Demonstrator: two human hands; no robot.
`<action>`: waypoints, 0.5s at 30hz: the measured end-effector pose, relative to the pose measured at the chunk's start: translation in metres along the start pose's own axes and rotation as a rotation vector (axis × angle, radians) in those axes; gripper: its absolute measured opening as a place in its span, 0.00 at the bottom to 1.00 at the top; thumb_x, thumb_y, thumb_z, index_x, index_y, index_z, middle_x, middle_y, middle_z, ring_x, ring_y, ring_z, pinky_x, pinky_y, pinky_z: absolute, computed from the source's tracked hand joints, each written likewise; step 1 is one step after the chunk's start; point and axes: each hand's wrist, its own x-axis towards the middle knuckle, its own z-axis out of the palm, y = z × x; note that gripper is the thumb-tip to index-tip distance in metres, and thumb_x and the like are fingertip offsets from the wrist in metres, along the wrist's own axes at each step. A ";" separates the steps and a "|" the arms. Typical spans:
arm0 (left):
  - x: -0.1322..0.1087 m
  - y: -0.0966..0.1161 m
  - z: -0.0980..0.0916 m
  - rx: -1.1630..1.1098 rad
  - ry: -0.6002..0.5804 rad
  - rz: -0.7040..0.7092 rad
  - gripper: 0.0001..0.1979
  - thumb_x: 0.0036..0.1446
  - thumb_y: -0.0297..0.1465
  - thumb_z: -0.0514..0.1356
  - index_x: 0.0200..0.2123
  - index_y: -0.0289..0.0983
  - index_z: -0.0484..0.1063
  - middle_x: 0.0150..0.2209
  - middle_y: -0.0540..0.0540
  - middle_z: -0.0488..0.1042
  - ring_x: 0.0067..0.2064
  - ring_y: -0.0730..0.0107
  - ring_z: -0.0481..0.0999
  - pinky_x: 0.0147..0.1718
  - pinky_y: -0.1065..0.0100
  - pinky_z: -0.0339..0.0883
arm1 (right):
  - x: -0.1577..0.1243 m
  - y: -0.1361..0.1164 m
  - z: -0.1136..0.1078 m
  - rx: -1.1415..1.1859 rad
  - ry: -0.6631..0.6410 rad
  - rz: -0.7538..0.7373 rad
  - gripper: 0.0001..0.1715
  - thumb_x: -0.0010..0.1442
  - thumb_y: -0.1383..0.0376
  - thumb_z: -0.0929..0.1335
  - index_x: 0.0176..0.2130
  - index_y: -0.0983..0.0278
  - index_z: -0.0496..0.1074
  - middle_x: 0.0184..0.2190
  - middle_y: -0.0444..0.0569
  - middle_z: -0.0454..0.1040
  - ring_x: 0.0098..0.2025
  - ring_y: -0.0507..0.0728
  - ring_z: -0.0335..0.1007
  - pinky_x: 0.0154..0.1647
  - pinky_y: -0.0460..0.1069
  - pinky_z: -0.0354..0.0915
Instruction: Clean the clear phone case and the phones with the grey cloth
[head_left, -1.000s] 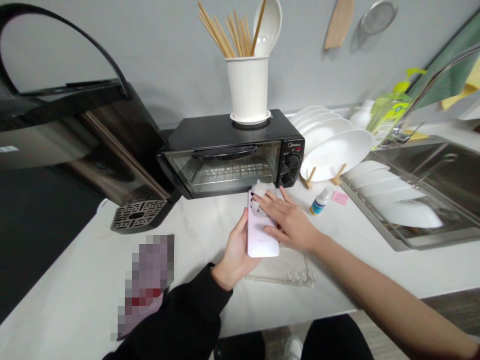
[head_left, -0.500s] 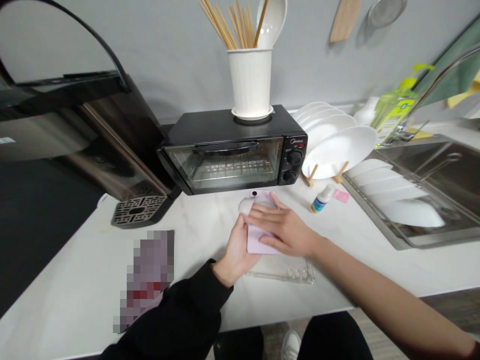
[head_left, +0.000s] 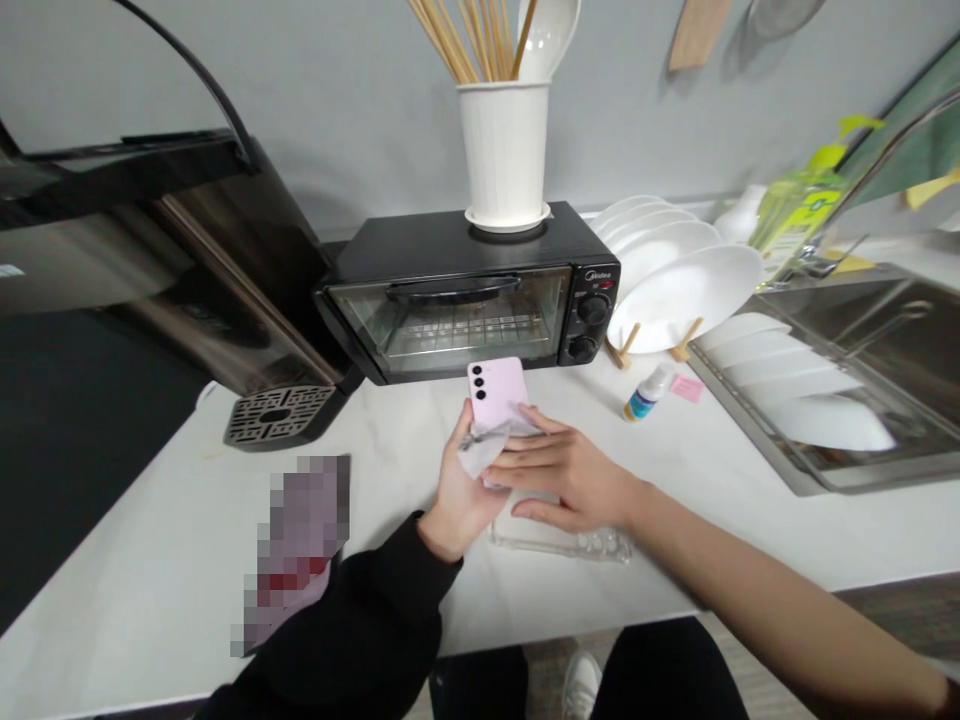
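A pale pink smartphone [head_left: 501, 392] lies back side up in my left hand [head_left: 457, 497], its black camera lenses towards the toaster oven. The left fingers go under the phone and are partly hidden. My right hand [head_left: 574, 475] presses a crumpled white wipe [head_left: 486, 452] against the phone's lower back, fingers stretched together over it. Below both hands, a clear phone case [head_left: 555, 543] rests on the counter, partly covered by the right hand. A small white spray bottle [head_left: 648, 393] with a blue and yellow label stands to the right.
Behind the hands is a black toaster oven [head_left: 450, 325] carrying a white cup [head_left: 504, 150] of chopsticks. A dark drinks machine [head_left: 247, 300] and a blurred-out flat object [head_left: 300, 550] are on the left. White plates [head_left: 686, 300], a pink note [head_left: 686, 387] and a sink [head_left: 817, 485] are right.
My right hand and the wipe have slid down the phone's back towards me, uncovering the camera lenses and upper part. The phone is still in my left hand.
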 end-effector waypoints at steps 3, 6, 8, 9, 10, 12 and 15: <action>-0.001 0.005 0.001 0.010 -0.024 0.103 0.28 0.74 0.45 0.47 0.49 0.29 0.80 0.40 0.37 0.84 0.41 0.57 0.84 0.48 0.59 0.76 | -0.003 0.004 -0.004 -0.018 0.085 0.028 0.18 0.74 0.60 0.64 0.56 0.61 0.77 0.50 0.49 0.84 0.58 0.57 0.78 0.76 0.63 0.48; -0.002 -0.003 0.004 0.006 -0.010 0.042 0.21 0.74 0.39 0.50 0.51 0.35 0.79 0.39 0.43 0.84 0.39 0.62 0.84 0.48 0.62 0.75 | -0.005 0.013 -0.010 -0.198 0.135 0.233 0.27 0.75 0.56 0.62 0.66 0.64 0.68 0.60 0.58 0.77 0.66 0.64 0.70 0.76 0.72 0.40; -0.002 -0.010 0.005 0.000 -0.013 -0.032 0.19 0.74 0.37 0.50 0.52 0.36 0.78 0.40 0.44 0.84 0.41 0.61 0.84 0.49 0.62 0.75 | -0.004 0.013 -0.009 -0.223 0.101 0.258 0.35 0.74 0.51 0.61 0.71 0.65 0.61 0.67 0.61 0.69 0.72 0.67 0.60 0.75 0.74 0.36; -0.002 -0.011 0.005 -0.004 -0.012 -0.054 0.19 0.74 0.37 0.50 0.53 0.35 0.78 0.39 0.44 0.84 0.42 0.60 0.84 0.49 0.61 0.75 | -0.003 0.010 -0.007 -0.195 0.072 0.219 0.36 0.74 0.49 0.61 0.71 0.65 0.60 0.67 0.60 0.68 0.72 0.66 0.59 0.76 0.73 0.35; -0.002 -0.011 0.005 -0.007 -0.008 -0.068 0.20 0.74 0.37 0.50 0.52 0.34 0.78 0.39 0.43 0.84 0.43 0.59 0.84 0.50 0.60 0.75 | -0.001 0.007 -0.005 -0.150 0.043 0.160 0.36 0.73 0.48 0.62 0.70 0.64 0.62 0.66 0.58 0.70 0.72 0.65 0.61 0.76 0.72 0.35; -0.002 -0.005 0.003 -0.008 -0.005 -0.053 0.23 0.74 0.40 0.49 0.51 0.31 0.79 0.38 0.40 0.84 0.44 0.56 0.84 0.51 0.59 0.75 | 0.001 0.002 -0.001 -0.054 0.004 0.048 0.29 0.73 0.51 0.63 0.65 0.60 0.69 0.60 0.53 0.78 0.66 0.60 0.70 0.77 0.67 0.38; -0.002 0.005 0.002 -0.008 -0.021 0.064 0.24 0.73 0.42 0.50 0.50 0.31 0.79 0.41 0.39 0.84 0.45 0.55 0.84 0.51 0.58 0.75 | -0.001 0.002 -0.002 -0.043 0.055 0.030 0.20 0.73 0.57 0.64 0.59 0.58 0.75 0.52 0.48 0.83 0.59 0.58 0.77 0.77 0.65 0.41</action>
